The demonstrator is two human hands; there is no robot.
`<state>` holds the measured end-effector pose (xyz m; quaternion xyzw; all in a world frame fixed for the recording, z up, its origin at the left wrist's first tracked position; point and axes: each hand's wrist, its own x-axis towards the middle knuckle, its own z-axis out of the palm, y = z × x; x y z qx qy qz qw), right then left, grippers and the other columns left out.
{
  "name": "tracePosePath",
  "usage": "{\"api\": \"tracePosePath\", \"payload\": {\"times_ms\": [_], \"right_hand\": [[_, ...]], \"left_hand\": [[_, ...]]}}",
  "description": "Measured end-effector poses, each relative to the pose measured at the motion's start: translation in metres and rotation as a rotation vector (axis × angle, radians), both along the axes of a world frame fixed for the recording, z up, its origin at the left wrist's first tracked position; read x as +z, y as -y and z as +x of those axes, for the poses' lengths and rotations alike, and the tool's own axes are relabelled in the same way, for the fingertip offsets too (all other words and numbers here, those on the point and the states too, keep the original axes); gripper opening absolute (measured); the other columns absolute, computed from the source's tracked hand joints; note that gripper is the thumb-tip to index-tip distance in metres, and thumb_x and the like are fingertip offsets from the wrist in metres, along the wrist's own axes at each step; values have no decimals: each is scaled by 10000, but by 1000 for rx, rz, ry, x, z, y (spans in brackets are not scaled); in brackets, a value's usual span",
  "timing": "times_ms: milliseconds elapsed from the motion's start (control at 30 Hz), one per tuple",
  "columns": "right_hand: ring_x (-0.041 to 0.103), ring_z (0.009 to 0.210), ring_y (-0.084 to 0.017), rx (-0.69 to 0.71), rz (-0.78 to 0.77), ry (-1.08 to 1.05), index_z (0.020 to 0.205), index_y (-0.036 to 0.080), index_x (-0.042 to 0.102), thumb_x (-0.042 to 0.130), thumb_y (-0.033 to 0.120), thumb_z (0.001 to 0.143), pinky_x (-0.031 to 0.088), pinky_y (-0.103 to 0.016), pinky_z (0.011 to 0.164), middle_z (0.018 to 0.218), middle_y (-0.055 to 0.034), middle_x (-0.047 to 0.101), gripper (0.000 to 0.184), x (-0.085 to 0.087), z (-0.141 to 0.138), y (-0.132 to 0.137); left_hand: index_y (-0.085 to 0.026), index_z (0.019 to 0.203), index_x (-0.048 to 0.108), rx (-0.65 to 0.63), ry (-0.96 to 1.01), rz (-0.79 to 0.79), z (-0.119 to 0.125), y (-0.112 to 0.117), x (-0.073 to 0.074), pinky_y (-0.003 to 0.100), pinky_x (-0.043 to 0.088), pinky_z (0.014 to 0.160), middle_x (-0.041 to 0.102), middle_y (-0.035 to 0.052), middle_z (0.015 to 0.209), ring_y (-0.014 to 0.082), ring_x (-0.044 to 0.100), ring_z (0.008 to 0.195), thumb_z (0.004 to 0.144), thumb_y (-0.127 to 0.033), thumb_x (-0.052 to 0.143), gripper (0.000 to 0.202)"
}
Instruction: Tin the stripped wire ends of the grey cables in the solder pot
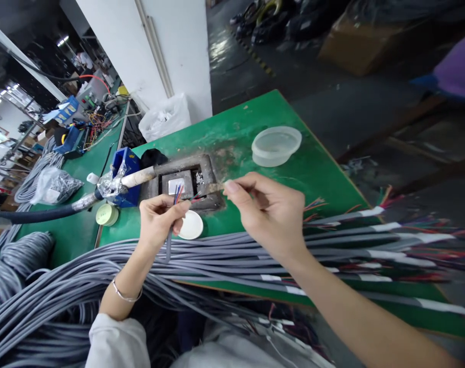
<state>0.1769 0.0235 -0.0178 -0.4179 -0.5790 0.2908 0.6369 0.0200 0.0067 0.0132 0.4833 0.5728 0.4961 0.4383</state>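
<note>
Lower centre: grey cable bundle. Centre: left hand pinches one cable, coloured wires upward; right hand, right of centre, pinches a thin strip. Just beyond: sooty square pot. Risk: skin or wires brushing the possibly hot pot, should either grip slip.

The left hand holds a grey cable, coloured wires splayed.
</note>
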Motion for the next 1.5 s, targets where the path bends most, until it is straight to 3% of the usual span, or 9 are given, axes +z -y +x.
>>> {"api": "tracePosePath", "payload": {"times_ms": [300, 433, 667, 867, 1033, 1133, 1233, 1333, 1500], "right_hand": [[446, 504, -108, 77, 23, -24, 605, 209, 525, 545, 220, 815, 374, -258, 497, 542, 19, 516, 211, -2, -2, 0], [478, 556, -118, 72, 2, 17, 655, 199, 581, 556, 226, 811, 392, -264, 537, 593, 4, 555, 160, -5, -3, -3], [578, 655, -140, 252, -2, 50, 691, 186, 631, 605, 202, 763, 439, -269, 579, 713, -29, 640, 79, -7, -2, -7], [577, 662, -148, 209, 25, 62, 679, 189, 624, 584, 184, 771, 438, -282, 588, 699, -32, 632, 101, -7, -1, -8], [541, 601, -140, 217, -63, 21, 654, 177, 617, 583, 272, 796, 416, -276, 560, 627, -25, 614, 174, -10, -7, -6], [540, 573, -129, 296, -84, 24, 631, 171, 631, 614, 268, 775, 415, -260, 540, 603, -18, 623, 174, -12, -12, -4], [537, 549, -119, 307, -72, 74, 629, 168, 640, 621, 236, 762, 410, -254, 526, 610, -17, 638, 151, -11, -11, -3], [523, 553, -121, 169, -67, 82, 648, 184, 640, 601, 228, 781, 402, -260, 527, 605, -8, 634, 145, -8, -4, -6], [503, 540, -122, 98, -55, 100, 646, 206, 629, 596, 228, 791, 392, -262, 514, 576, 3, 600, 150, -4, 4, -8]], "left_hand": [[-154, 419, 513, 48, -22, -27, 2, 2, 7, 175, 145, 272, 422, -48, 331, 26, 309, 254, 531, -343, 750, 324], [-156, 393, 464, -1, -76, -30, 0, -4, 11, 180, 140, 289, 373, -64, 316, 21, 287, 264, 525, -278, 752, 339], [-155, 421, 550, -104, -164, -11, 1, -2, 13, 201, 166, 316, 377, -59, 317, 29, 280, 287, 582, -270, 759, 288], [-160, 560, 705, -141, -275, -27, 3, -2, 13, 220, 198, 354, 452, -32, 374, 51, 313, 358, 608, -303, 757, 159], [-158, 607, 721, -68, -273, 35, 8, 0, 9, 223, 222, 393, 479, -32, 439, 54, 301, 415, 625, -323, 732, 167], [-149, 579, 673, 3, -287, 69, 6, -3, 7, 220, 237, 419, 474, -35, 479, 61, 315, 451, 636, -317, 697, 179], [-144, 505, 573, 5, -495, 33, -3, -15, 8, 222, 211, 431, 381, -49, 458, 63, 285, 456, 644, -283, 644, 210], [-147, 463, 524, -40, -885, -60, -15, -41, 5, 232, 211, 453, 316, -53, 435, 78, 310, 463, 609, -209, 627, 189], [-122, 582, 657, -152, -1291, -185, -22, -83, -13, 267, 331, 532, 511, 23, 481, 177, 519, 567, 614, -171, 568, 106]]}}
